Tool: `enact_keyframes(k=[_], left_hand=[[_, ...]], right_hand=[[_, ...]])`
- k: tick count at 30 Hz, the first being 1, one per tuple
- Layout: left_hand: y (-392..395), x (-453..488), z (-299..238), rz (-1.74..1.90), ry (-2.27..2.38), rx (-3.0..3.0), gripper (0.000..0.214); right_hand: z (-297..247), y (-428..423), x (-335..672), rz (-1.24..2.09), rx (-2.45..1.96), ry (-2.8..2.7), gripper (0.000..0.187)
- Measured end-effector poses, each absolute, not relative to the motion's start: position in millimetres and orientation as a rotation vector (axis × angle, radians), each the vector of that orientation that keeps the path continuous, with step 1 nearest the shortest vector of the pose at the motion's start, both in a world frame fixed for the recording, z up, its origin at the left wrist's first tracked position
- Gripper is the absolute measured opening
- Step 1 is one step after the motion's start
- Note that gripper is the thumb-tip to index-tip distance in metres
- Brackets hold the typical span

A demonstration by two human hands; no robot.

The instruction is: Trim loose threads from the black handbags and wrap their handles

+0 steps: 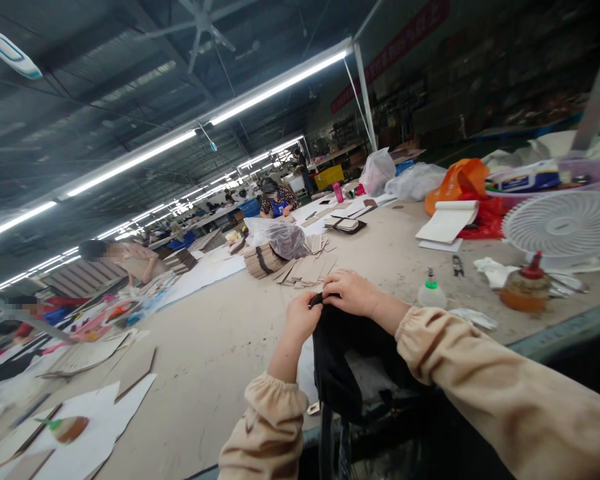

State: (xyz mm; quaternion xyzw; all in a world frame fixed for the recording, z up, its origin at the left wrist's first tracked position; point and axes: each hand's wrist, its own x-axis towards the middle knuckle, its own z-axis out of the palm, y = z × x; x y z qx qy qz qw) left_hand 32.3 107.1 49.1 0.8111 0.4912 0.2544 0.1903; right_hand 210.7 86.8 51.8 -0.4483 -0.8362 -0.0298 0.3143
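A black fabric piece that looks like a bag [337,373] hangs at the table's front edge, with dark straps below it. My left hand [303,319] is closed on its upper edge, fingers pinching a folded black rim. Right beside it, my right hand [353,293] grips the same edge from above with bent fingers. Something pale shows inside the black fabric. A small metal buckle [313,408] lies at the table edge by my left sleeve. The lower part of the bag is dark and hard to make out.
Beyond my hands lie loose beige strips [305,270] and a banded bundle [263,261]. To the right stand a green-capped bottle [431,292], a red-topped glue bottle [527,288] and a white fan [563,223]. Another glue bottle [70,428] lies left. Co-workers sit at the far side.
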Motion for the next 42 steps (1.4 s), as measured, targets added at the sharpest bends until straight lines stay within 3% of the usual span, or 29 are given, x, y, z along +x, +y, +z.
enact_keyframes(k=[42], left_hand=[[103.0,36.5,64.0,0.556,1.409,2.463,0.020]], right_hand=[[48.0,86.7,205.3,-0.173,-1.350,-2.145,0.027]])
